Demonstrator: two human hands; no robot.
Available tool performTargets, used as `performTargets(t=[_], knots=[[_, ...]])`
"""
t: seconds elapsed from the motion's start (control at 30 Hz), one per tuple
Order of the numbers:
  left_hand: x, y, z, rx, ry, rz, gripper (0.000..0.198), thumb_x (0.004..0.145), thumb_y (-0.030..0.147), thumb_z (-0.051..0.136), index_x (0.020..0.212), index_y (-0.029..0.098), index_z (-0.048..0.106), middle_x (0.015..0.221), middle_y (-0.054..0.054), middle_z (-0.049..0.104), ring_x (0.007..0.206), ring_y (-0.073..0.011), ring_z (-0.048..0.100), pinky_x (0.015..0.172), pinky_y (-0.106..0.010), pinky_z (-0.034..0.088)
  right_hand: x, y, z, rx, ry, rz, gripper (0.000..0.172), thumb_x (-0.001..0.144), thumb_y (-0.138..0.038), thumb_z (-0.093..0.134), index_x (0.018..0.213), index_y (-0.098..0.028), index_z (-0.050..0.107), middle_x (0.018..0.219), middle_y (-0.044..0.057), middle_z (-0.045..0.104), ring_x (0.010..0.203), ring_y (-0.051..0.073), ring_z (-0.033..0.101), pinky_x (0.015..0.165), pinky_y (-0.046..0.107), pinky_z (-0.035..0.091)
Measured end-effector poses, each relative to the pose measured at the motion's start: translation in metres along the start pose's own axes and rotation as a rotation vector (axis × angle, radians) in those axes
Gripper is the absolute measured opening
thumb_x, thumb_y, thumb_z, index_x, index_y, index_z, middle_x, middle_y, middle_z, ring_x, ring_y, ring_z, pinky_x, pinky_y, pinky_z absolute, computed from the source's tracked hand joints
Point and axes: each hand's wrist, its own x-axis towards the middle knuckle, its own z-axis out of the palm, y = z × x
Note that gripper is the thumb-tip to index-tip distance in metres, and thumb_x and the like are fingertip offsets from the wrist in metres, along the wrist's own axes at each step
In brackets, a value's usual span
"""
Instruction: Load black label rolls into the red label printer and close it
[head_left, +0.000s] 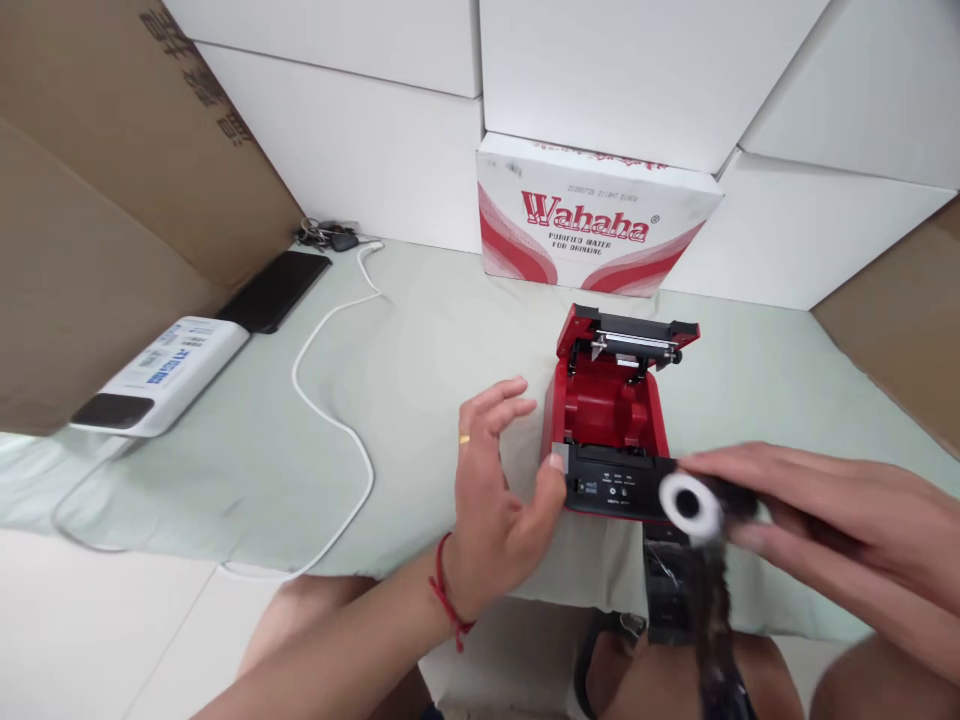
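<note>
A red and black label printer [615, 405] stands on the cloth with its lid raised, showing a bare red compartment inside. My left hand [499, 500] is at its front left corner, thumb touching the corner and the other fingers apart. In my right hand [840, 520] is a small white paper roll [684, 506] with a dark core, held over the printer's front right corner. A dark glossy strip [712, 620] hangs below the roll, blurred by motion. Another black piece [667, 590] hangs at the table edge; what it is I cannot tell.
Behind the printer stands a Wahaha water carton [592, 220] against white boxes. At left lie a white device [165, 375], a black phone [277, 290] and keys [328, 235]. A white cable [330, 420] curves across the green cloth. Cardboard walls flank both sides.
</note>
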Motion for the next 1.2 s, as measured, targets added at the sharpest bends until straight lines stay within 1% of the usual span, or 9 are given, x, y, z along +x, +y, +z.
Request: performTargets(t=[0.13,0.2,0.27,0.37,0.57,0.8,1.0,1.1,1.2], knots=[[-0.009,0.005,-0.003,0.093,-0.049,0.53,0.041,0.099,0.025,0.067,0.139,0.02,0.069,0.127,-0.013,0.076,0.143,-0.0312,0.074,0.128,-0.054,0.062,0.069,-0.051,0.014,-0.024,-0.054,-0.075,0.042,0.098,-0.05,0.08,0.138,-0.036,0.084,0.116,0.007,0.09,0.113,0.035,0.085,0.094,0.043,0.068],[-0.013,0.006,-0.004,0.118,-0.165,0.65,0.034,0.106,0.033,0.057,0.13,0.018,0.074,0.115,-0.011,0.079,0.138,-0.029,0.077,0.138,-0.053,0.054,0.094,-0.067,0.019,-0.025,-0.113,-0.099,0.037,0.102,-0.041,0.076,0.138,-0.035,0.084,0.116,0.006,0.091,0.109,0.032,0.085,0.093,0.041,0.066],[-0.017,0.006,-0.002,0.151,-0.281,0.708,0.037,0.111,0.039,0.052,0.129,0.017,0.076,0.109,-0.009,0.082,0.135,-0.027,0.079,0.151,-0.053,0.036,0.113,-0.077,0.022,-0.027,-0.198,-0.102,0.033,0.105,-0.031,0.068,0.134,-0.035,0.084,0.117,0.004,0.091,0.105,0.029,0.086,0.091,0.038,0.065],[-0.018,0.005,0.002,0.249,-0.331,0.7,0.035,0.111,0.036,0.06,0.136,0.014,0.074,0.111,-0.009,0.086,0.136,-0.0262,0.081,0.156,-0.055,0.022,0.129,-0.086,0.025,-0.082,-0.274,-0.08,0.034,0.107,-0.024,0.061,0.131,-0.034,0.083,0.121,0.004,0.091,0.104,0.028,0.086,0.09,0.038,0.063],[-0.014,0.007,0.005,0.315,-0.293,0.631,0.023,0.106,0.012,0.064,0.124,0.015,0.078,0.107,-0.006,0.089,0.125,-0.0207,0.085,0.154,-0.047,0.029,0.139,-0.091,0.025,-0.228,-0.255,-0.026,0.039,0.11,-0.026,0.058,0.141,-0.034,0.081,0.129,0.008,0.091,0.108,0.035,0.087,0.087,0.044,0.062],[-0.016,0.007,0.011,0.228,-0.253,0.646,0.017,0.108,0.009,0.066,0.118,0.015,0.079,0.105,-0.003,0.089,0.121,-0.0192,0.085,0.149,-0.046,0.039,0.141,-0.085,0.03,-0.143,-0.253,-0.064,0.047,0.112,-0.023,0.057,0.155,-0.032,0.075,0.149,0.008,0.086,0.134,0.036,0.083,0.109,0.047,0.063],[-0.011,0.007,0.006,0.18,-0.311,0.673,0.019,0.11,0.012,0.065,0.121,0.016,0.081,0.105,-0.005,0.09,0.125,-0.0198,0.083,0.142,-0.044,0.049,0.129,-0.086,0.04,-0.211,-0.191,-0.112,0.04,0.113,-0.029,0.053,0.139,-0.029,0.084,0.146,0.012,0.086,0.112,0.036,0.087,0.093,0.05,0.068],[-0.011,0.007,0.005,0.184,-0.337,0.676,0.02,0.11,0.012,0.066,0.122,0.014,0.081,0.106,-0.006,0.091,0.127,-0.0205,0.082,0.144,-0.044,0.046,0.112,-0.087,0.028,-0.04,-0.082,-0.258,0.036,0.113,-0.032,0.056,0.128,-0.032,0.089,0.153,0.006,0.083,0.114,0.031,0.087,0.095,0.046,0.069],[-0.013,0.009,0.005,0.18,-0.356,0.679,0.02,0.108,0.011,0.068,0.123,0.013,0.082,0.108,-0.006,0.091,0.128,-0.0201,0.082,0.145,-0.042,0.044,0.098,-0.083,0.007,0.186,0.266,-0.229,0.029,0.116,-0.045,0.064,0.114,-0.034,0.091,0.116,0.001,0.092,0.093,0.024,0.085,0.083,0.038,0.066]])
